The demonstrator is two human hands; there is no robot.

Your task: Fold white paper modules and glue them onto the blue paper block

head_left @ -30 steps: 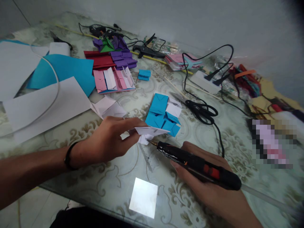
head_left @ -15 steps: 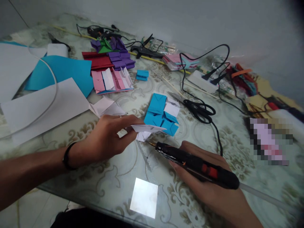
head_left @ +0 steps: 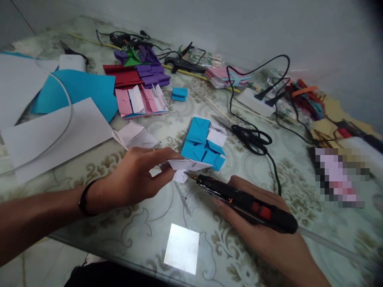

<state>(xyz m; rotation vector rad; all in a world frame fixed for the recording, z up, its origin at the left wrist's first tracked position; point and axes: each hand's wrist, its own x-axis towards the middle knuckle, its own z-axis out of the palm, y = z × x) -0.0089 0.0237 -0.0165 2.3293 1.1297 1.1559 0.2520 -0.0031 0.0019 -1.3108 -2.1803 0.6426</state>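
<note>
Head view, left hand: My left hand (head_left: 140, 171) was clamped on the folded white paper (head_left: 188, 164), thumb below and fingers above, at its left end; I judge that this grip left the right end free for the nozzle.
White paper: It was up off the tabletop (head_left: 143, 247), in front of the blue-and-white folded piece (head_left: 197, 131), with a small white flap (head_left: 180, 176) hanging beneath; whether paper and folded piece touched I could not tell.
Right hand: My right hand (head_left: 254, 236) was closed around the black hot-glue gun (head_left: 236, 194) much like a pen, probably for fine aim.
Nozzle: The brass tip (head_left: 193, 176) pointed left, right beside the flap; contact was too small to make out.
Glue stick: A pale stick (head_left: 326, 242) stuck out of the gun's back, over my wrist, presumably so it could feed forward.
Scissors: The black-handled scissors (head_left: 254, 139) lay beyond the gun, right of the folded piece, likely set aside but within reach.
Cord: A black cord (head_left: 273, 171) ran past the scissors' handles and out of sight behind my right hand.
White sheet: The plain sheet (head_left: 56, 137) lay at left, apparently kept clear of the gluing.
</note>
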